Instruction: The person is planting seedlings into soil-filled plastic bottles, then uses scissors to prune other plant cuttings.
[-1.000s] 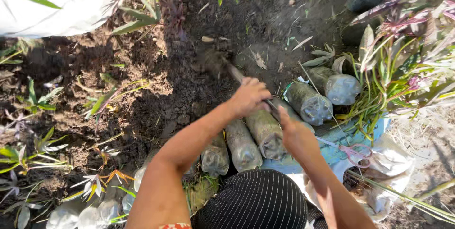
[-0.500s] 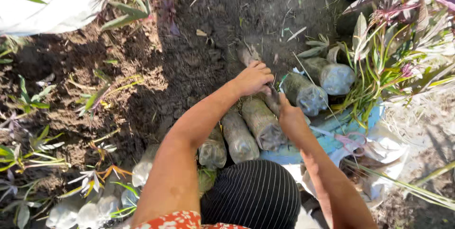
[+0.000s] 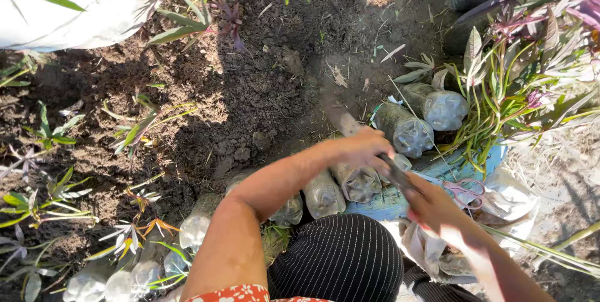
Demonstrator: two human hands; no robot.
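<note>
Two bare hands grip one digging tool (image 3: 350, 124) over the dark soil (image 3: 250, 102): the left hand (image 3: 362, 147) is curled round it near the blade, the right hand (image 3: 434, 202) wrapped round the handle's lower end (blurred). The tool slants across clear soil-filled seedling bags (image 3: 409, 132) lined along the bed's near edge. Green and purple plants (image 3: 512, 89) stand at the right edge.

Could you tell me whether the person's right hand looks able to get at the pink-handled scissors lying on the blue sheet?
Probably yes: the scissors lie uncovered just beside the right hand, but that hand is already gripping a digging tool together with the left hand.
</note>
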